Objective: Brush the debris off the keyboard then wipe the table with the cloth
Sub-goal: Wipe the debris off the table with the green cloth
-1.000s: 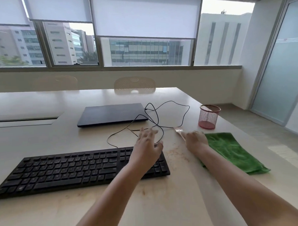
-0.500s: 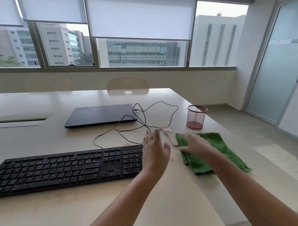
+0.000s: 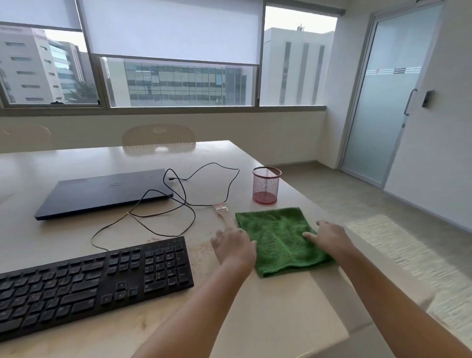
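We see the cloth flat at the table's right edge | brush just left, lying near-to-far, bristles far | keyboard runs left-right | left hand and right hand spread, resting on the cloth's sides.

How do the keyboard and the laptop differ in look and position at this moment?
The keyboard is black with raised keys showing, while the laptop is a closed, smooth dark slab. The keyboard lies near the person, running off the left edge of the view; the laptop sits farther back, whole in view. Both lie flat on the table.
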